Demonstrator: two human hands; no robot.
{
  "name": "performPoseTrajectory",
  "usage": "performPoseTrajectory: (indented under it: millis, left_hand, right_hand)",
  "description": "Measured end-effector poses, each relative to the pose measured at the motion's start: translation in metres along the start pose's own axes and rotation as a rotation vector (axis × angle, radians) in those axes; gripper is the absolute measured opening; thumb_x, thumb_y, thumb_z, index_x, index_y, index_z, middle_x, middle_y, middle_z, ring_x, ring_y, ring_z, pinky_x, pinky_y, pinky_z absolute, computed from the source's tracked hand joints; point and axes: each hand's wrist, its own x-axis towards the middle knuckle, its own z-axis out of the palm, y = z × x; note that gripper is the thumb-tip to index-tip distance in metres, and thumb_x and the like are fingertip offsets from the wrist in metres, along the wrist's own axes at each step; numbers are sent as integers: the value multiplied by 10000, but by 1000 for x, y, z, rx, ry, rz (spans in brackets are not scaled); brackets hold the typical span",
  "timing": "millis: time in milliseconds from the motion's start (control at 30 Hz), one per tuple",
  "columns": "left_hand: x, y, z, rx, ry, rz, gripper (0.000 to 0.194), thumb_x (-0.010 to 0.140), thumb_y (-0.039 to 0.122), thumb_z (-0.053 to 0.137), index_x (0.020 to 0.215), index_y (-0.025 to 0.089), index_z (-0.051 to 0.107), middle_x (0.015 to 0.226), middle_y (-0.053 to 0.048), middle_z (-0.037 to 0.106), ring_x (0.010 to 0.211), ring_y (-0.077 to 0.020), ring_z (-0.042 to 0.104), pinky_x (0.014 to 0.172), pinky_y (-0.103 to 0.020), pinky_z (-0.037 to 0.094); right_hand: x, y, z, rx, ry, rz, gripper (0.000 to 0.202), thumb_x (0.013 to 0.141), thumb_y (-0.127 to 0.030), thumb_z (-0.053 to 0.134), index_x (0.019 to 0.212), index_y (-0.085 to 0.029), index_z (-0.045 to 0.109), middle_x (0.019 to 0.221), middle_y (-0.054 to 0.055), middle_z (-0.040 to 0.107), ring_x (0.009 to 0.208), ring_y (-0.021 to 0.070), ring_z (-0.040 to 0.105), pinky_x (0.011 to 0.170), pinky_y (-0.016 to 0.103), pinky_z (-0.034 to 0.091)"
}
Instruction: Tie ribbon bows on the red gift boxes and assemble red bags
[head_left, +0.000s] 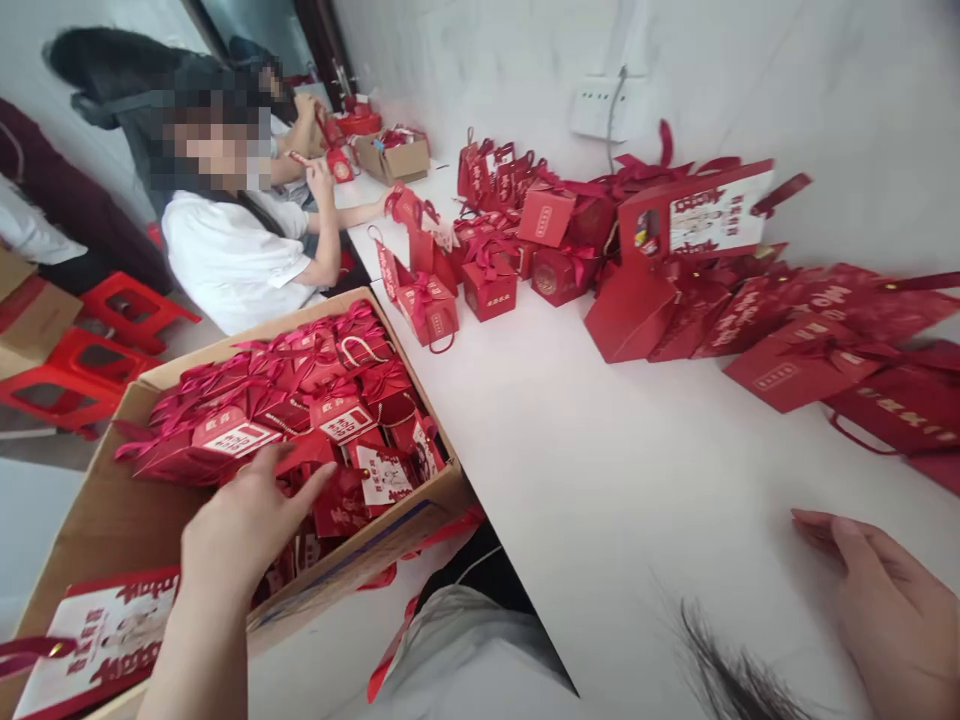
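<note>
A large cardboard box (105, 520) at the left holds several rows of red gift boxes (225, 435) with ribbons and cord handles. My left hand (251, 505) reaches over it, thumb and fingers apart, at a red box in the near part; it does not grip anything that I can see. In the near left corner of the carton lies a red and white gift box (112, 635). At the right, my right hand (885, 590) is by the white table top (600, 500), its fingers together, with nothing visible in them.
Red gift boxes (630, 310) line the table along the wall. Two people (225, 250) sit at the far left side, handling red boxes near a small open carton (401, 160). Red stools (82, 360) stand on the floor at the left.
</note>
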Motion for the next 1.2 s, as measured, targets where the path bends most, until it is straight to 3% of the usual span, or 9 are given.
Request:
performPoseTrajectory:
  millis: [67, 133, 267, 333, 467, 600, 800, 1067, 1200]
  left_hand:
    - [-23, 36, -20, -16, 273, -35, 555, 794, 687, 506, 1210, 321, 547, 1097, -113, 680, 1008, -414, 654, 820, -592, 528]
    - [-47, 77, -30, -255, 433, 178, 411, 841, 587, 521, 1165, 339, 569, 1180, -30, 665, 1045, -311, 661, 937, -507, 534]
    - [-70, 166, -21, -737, 277, 894, 138, 860, 397, 600, 949, 308, 657, 1061, -12, 708, 1044, -242, 658, 867, -408, 590]
    - [-63, 218, -5, -841, 153, 1151, 107, 883, 353, 596, 916, 282, 669, 1050, -14, 712, 998, -201, 664, 830, -353, 597]
    - [-40, 333, 43, -942, -42, 1236, 184, 927, 359, 526, 950, 216, 639, 1028, -68, 672, 989, -189, 642, 680, -278, 583]
    - [-43, 418, 112, -752, -68, 1422, 189, 888, 241, 567, 1056, 164, 609, 1192, -147, 595, 1131, -259, 596, 973, -427, 506]
    - [-63, 442, 174, -656, 4, 1635, 416, 898, 255, 560, 1297, 174, 473, 1575, -182, 220, 1424, -316, 337, 1111, -490, 374]
    - [-60, 451, 175, -583, 96, 1615, 429, 896, 292, 555, 1303, 187, 468, 1616, -162, 143, 1441, -360, 297, 1141, -600, 288]
    - [-60, 459, 180, -523, 78, 1609, 449, 891, 297, 551, 1311, 172, 452, 1623, -177, 106, 1481, -374, 200, 1145, -684, 199]
  right_hand:
    - [7, 10, 1, 36, 32, 24, 254, 805, -585, 614, 839, -368, 742, 1057, 134, 706, 1052, 326, 644, 980, 532, 422]
    - [16, 19, 3, 79, 37, 26, 267, 786, -567, 638, 812, -323, 743, 1019, 134, 716, 985, 316, 666, 975, 510, 433]
    - [28, 24, 8, 126, -12, 0, 328, 774, -563, 652, 816, -248, 735, 953, 113, 720, 909, 270, 675, 968, 461, 461]
    - [29, 20, 10, 136, -21, -18, 387, 786, -594, 625, 834, -222, 722, 930, 92, 716, 901, 260, 671, 965, 463, 470]
    - [28, 5, 12, 126, -36, -61, 433, 814, -615, 586, 830, -200, 707, 888, 76, 706, 879, 237, 652, 913, 405, 491]
    - [29, -6, 15, 149, -62, -108, 431, 851, -604, 539, 831, -197, 679, 880, 71, 685, 860, 222, 632, 863, 371, 491]
    - [34, -18, 18, 141, -16, -194, 366, 902, -535, 486, 906, -196, 623, 943, 61, 672, 840, 204, 638, 826, 355, 497]
    - [40, -22, 29, 23, 61, -329, 209, 907, -374, 486, 962, -216, 612, 1041, 76, 625, 958, 219, 611, 825, 360, 502]
    - [44, -52, -7, -266, 272, -523, 213, 902, -294, 493, 1071, -217, 597, 1260, 131, 563, 1217, 275, 512, 1034, 467, 405]
